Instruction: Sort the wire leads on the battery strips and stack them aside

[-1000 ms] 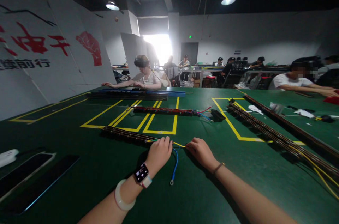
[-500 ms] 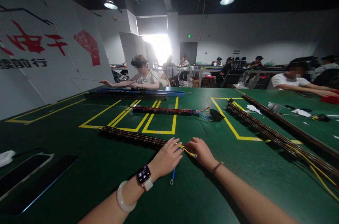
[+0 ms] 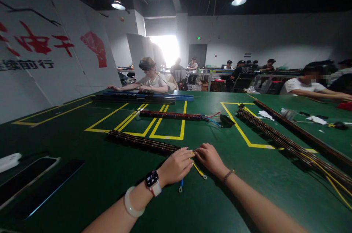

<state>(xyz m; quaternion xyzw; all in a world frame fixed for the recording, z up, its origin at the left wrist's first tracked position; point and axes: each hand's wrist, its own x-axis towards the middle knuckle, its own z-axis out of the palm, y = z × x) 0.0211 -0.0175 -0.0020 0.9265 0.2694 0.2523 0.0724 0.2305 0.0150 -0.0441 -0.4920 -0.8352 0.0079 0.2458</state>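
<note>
A long dark strip (image 3: 140,141) with rows of small terminals lies on the green table (image 3: 192,203) in front of me. My left hand (image 3: 177,165), with a watch and a pale bangle at the wrist, rests at the strip's near end with fingers curled over the wires. My right hand (image 3: 210,157) meets it fingertip to fingertip at that end, fingers pinched. A yellow wire (image 3: 199,171) and a blue wire (image 3: 180,186), each with a ring lug, trail out below my hands.
Another dark strip (image 3: 172,115) with red and blue wires lies inside the yellow floor-tape boxes (image 3: 181,126). Long strips (image 3: 286,141) run along the right. Two phones (image 3: 33,181) lie at left. Other people sit at the table's far edge and right side.
The yellow wire, stretched between my hands a second ago, now hangs loose below them. My left hand moved right along the strip until its fingertips met the right hand.
</note>
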